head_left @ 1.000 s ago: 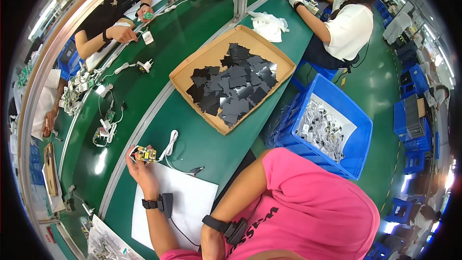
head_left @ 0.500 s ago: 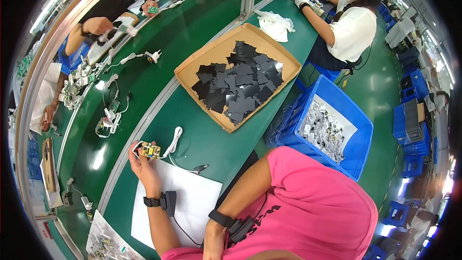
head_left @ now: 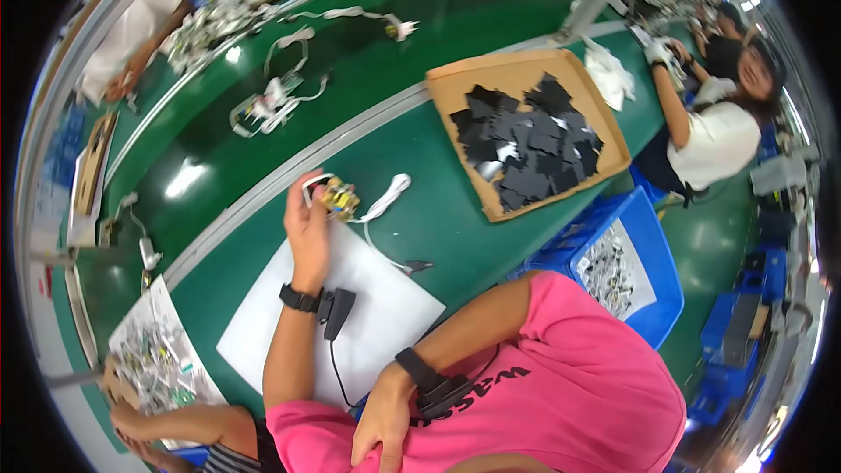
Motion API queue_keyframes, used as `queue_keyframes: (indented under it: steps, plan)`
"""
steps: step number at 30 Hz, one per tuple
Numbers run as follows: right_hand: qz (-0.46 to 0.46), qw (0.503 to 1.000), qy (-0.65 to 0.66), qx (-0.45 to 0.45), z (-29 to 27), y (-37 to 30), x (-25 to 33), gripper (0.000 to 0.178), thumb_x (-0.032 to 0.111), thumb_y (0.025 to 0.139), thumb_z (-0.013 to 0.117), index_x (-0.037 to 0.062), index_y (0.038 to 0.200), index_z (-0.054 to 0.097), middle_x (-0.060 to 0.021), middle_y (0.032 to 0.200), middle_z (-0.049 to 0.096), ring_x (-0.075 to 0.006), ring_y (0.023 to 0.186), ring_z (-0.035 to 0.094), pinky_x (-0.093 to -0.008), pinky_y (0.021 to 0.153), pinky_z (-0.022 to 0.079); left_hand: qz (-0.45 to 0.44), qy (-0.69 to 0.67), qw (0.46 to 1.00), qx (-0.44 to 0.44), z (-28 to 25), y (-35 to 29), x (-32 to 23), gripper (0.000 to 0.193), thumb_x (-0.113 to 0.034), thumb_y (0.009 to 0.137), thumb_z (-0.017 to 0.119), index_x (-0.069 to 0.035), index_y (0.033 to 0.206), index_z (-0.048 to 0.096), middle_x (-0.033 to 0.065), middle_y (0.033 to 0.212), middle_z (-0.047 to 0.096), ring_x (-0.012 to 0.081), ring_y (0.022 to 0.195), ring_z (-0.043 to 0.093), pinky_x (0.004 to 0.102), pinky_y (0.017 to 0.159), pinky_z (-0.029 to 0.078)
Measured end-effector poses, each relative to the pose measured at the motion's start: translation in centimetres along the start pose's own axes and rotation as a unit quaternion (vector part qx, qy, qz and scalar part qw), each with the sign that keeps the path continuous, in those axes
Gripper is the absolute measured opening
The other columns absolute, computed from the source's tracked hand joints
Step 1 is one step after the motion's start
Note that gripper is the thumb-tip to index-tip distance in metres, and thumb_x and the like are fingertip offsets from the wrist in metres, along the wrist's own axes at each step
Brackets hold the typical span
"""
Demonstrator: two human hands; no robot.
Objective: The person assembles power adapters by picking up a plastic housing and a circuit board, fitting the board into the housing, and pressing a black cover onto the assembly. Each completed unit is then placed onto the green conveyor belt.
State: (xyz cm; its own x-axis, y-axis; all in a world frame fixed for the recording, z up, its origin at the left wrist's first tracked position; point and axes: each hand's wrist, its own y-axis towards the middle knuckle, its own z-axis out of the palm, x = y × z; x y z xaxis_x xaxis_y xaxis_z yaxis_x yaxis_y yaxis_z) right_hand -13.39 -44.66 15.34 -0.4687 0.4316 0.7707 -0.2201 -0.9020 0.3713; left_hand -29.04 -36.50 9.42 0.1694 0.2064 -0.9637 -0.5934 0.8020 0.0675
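Observation:
My left hand (head_left: 307, 223) grips a small yellowish circuit board (head_left: 340, 200) with parts on it, above the far edge of a white sheet (head_left: 350, 320). From the board a white cable (head_left: 383, 200), tied in a bundle, runs over the green bench to a dark plug end (head_left: 419, 265). My right hand (head_left: 384, 420) hangs low against the pink shirt, fingers downward and slightly apart, with nothing visible in it. Its fingertips are partly hidden. Both wrists wear black straps with small black devices.
A cardboard tray (head_left: 462, 70) of thin black sheets lies on the bench. Right of it stands a blue bin (head_left: 657, 280) with white cabled parts. Cabled boards (head_left: 272, 105) lie beyond the metal rail (head_left: 350, 136). Co-workers sit at far right, far left and lower left (head_left: 193, 425).
The view has turned, so the bench things appear farther right. The left hand still holds the board. More of my right hand shows, and a co-worker's arm appears at lower left.

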Motion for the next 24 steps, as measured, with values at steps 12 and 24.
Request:
queue_keyframes:
  steps: [12, 24]
  plan:
    - [0.015, 0.745, -0.544, -0.385, 0.3, -11.0, 8.6, 0.029, 0.021, 0.086, 0.065, 0.0024, 0.106, 0.057, -0.0130, 0.100, 0.061, -0.0323, 0.091, 0.059, -0.0389, 0.079, 0.049, 0.025, -0.047, 0.999, -0.009, 0.2, -0.2, 0.9, 0.024, -0.009, 0.098, 0.047, -0.004, 0.121, 0.051, 0.0034, 0.101, 0.059, 0.0080, 0.089, 0.055, 0.0235, 0.076, 0.048]
    - [0.054, 0.385, -0.689, -0.611, -4.0, -17.8, 11.2, 0.032, -0.007, 0.074, 0.065, 0.0027, 0.104, 0.062, -0.0131, 0.100, 0.061, -0.0301, 0.087, 0.059, -0.0340, 0.074, 0.050, -0.009, -0.050, 0.998, -0.027, 0.0, -0.1, 0.0, 0.023, -0.007, 0.098, 0.046, -0.004, 0.120, 0.052, 0.0021, 0.100, 0.059, 0.0058, 0.087, 0.054, 0.0219, 0.075, 0.047]
